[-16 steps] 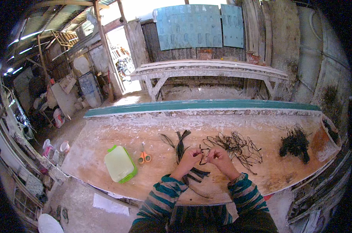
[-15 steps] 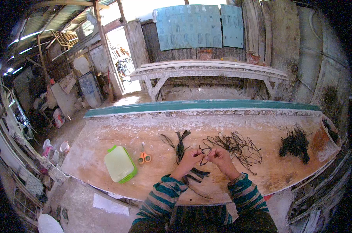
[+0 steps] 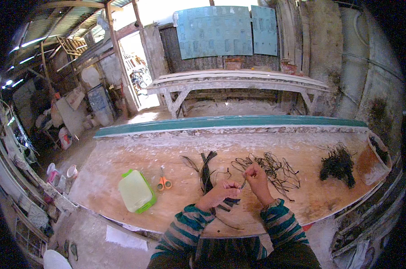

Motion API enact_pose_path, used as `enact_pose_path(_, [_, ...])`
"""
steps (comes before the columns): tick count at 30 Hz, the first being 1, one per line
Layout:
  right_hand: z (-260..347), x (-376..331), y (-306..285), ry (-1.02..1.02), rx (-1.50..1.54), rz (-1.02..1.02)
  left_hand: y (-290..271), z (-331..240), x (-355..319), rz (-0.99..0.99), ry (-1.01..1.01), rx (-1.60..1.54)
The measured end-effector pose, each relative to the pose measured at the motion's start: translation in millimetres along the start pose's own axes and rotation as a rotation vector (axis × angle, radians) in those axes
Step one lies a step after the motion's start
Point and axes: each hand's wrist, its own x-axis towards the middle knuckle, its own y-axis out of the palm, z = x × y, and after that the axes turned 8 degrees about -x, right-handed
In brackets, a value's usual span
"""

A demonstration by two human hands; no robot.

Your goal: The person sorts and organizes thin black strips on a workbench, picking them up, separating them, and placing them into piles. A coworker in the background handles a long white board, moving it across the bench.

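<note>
Two hands at work: both over the near middle of the workbench, sleeves striped teal and grey
Left hand: fingers curled shut around a dark strip; knuckles up, just above the table's near edge
Right hand: fingertips pinched on the upper end of the same strip; wrist bent inward, close beside the left hand
Dark strip: thin, short, blackish, slightly bent; held between both hands, lifted a little off the board; finer detail too small to tell
Bundle of dark strips: long, flat, black-brown; lies straight on the board just left of the hands, partly under the left hand
Loose tangle: thin, wiry dark strands; spread on the board just beyond and right of the right hand
Dark heap: denser, tufted clump; well apart, toward the right end
Scissors: orange handles; near the bundle, on its left
Green box: pale lid, bright green rim; left of the scissors, near the front edge
Workbench: pale, worn, dusty wooden top; teal far edge
</note>
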Motion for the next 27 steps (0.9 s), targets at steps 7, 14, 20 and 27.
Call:
enact_pose_path(7, [2.8,-1.1,1.6,0.078,0.04,-0.006,14.1,-5.1,-0.6,0.159,-0.06,0.156])
enact_pose_path(14, [-5.1,3.5,4.2,-0.023,0.157,-0.017,16.2,7.1,-0.2,0.123,-0.036,0.06])
enact_pose_path(20, [19.7,3.6,-3.5,0.084,0.064,-0.099,4.4,7.8,1.6,-0.008,0.072,-0.009])
enact_pose_path(27, [3.0,4.9,-1.0,-0.134,-0.099,-0.175,-20.2,-5.2,12.4,-0.514,0.36,0.189])
